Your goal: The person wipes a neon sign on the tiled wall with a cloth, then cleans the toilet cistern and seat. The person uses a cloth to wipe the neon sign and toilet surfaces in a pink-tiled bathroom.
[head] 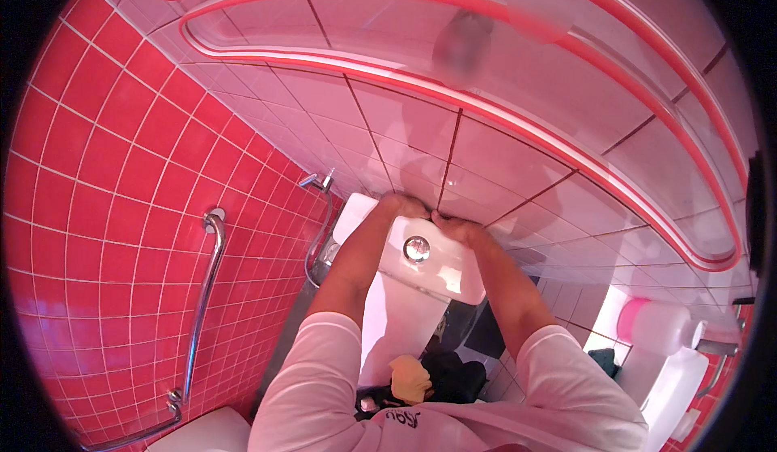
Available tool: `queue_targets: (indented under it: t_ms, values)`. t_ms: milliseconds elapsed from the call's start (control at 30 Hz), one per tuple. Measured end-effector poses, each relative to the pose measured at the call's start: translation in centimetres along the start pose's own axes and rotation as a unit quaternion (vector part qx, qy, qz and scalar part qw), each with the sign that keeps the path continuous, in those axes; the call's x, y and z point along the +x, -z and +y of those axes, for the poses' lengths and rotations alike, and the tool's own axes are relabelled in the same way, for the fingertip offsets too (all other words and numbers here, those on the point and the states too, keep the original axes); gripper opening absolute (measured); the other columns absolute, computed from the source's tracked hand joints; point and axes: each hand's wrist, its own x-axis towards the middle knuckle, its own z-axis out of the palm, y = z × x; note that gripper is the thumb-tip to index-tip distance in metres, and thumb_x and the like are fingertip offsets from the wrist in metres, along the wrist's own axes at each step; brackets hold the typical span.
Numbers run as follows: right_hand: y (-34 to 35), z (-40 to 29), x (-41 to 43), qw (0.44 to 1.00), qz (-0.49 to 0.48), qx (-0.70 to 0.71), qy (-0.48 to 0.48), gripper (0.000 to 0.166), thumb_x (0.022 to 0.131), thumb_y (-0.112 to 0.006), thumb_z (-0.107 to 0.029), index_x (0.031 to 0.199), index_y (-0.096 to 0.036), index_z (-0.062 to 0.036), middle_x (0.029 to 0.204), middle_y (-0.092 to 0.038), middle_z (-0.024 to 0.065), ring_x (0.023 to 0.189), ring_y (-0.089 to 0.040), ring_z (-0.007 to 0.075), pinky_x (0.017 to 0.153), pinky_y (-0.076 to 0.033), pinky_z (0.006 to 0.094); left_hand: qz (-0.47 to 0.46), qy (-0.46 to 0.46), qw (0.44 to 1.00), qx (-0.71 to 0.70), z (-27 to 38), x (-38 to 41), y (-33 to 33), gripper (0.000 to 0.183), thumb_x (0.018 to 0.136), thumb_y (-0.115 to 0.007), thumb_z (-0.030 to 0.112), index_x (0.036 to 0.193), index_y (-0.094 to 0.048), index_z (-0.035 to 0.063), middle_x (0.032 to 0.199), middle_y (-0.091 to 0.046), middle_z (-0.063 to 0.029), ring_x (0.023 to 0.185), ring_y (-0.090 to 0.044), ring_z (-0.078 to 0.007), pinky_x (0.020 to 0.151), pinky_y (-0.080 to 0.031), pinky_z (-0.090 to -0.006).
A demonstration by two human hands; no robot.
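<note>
Both my hands reach to the back edge of a white toilet cistern that stands against pale wall tiles. My left hand rests at the rear rim, its fingers bent down behind it. Close beside it, my right hand lies along the same edge near the wall. The fingertips of both are hidden, so what they hold cannot be told. A round chrome flush button sits on the cistern top between my forearms. Nearer to me is the closed white toilet lid.
A chrome grab bar runs along the red tiled wall. In the corner hangs a hand spray. A yellow cloth or glove lies low before me. At right stands a white plastic container. A red-edged, mirror-like panel spans the wall.
</note>
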Motion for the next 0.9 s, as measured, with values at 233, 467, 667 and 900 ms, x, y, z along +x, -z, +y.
queue_targets:
  t_ms: [233, 467, 667, 900]
  values:
    - [0.2, 1.3, 0.2, 0.999, -0.037, 0.028, -0.012, 0.076, 0.085, -0.027, -0.063, 0.133, -0.032, -0.0044, 0.139, -0.029, 0.0133, 0.127, -0.028, 0.0251, 0.103, -0.023, 0.0343, -0.006, -0.007, 0.999, -0.037, 1.6, -0.8, 0.1, 0.059, 0.081, -0.045, 0.050, 0.123, -0.049, 0.0087, 0.131, -0.042, -0.0129, 0.121, -0.039, -0.0256, 0.101, -0.030, -0.0346]
    - [0.5, -2.4, -1.3, 0.995, 0.005, -0.102, -0.016, 0.069, 0.087, -0.023, -0.058, 0.134, -0.031, -0.0079, 0.140, -0.027, 0.0119, 0.130, -0.023, 0.0261, 0.107, -0.018, 0.0359, -0.006, 0.013, 0.997, -0.074, 0.8, -0.8, -0.4, 0.056, 0.080, -0.047, 0.043, 0.124, -0.048, 0.0081, 0.132, -0.040, -0.0132, 0.123, -0.037, -0.0264, 0.101, -0.029, -0.0353]
    - [0.9, -3.0, -1.5, 0.987, 0.016, -0.152, -0.047, 0.073, 0.086, -0.019, -0.060, 0.134, -0.030, -0.0069, 0.141, -0.024, 0.0124, 0.132, -0.017, 0.0264, 0.109, -0.012, 0.0342, -0.034, 0.006, 0.999, -0.035, 2.3, -0.9, 0.8, 0.055, 0.080, -0.044, 0.042, 0.124, -0.048, 0.0084, 0.133, -0.040, -0.0124, 0.124, -0.036, -0.0257, 0.102, -0.028, -0.0349]
    - [-1.2, -1.8, 0.2, 0.964, 0.079, -0.248, 0.061, 0.061, 0.087, -0.027, -0.049, 0.129, -0.037, -0.0060, 0.113, -0.035, 0.0100, 0.100, -0.028, 0.0214, 0.084, -0.023, 0.0355, 0.103, 0.095, 0.990, -0.029, 4.1, -4.5, 1.0, 0.057, 0.081, -0.042, 0.044, 0.131, -0.039, 0.0158, 0.140, -0.030, -0.0071, 0.130, -0.026, -0.0251, 0.105, -0.016, -0.0486]
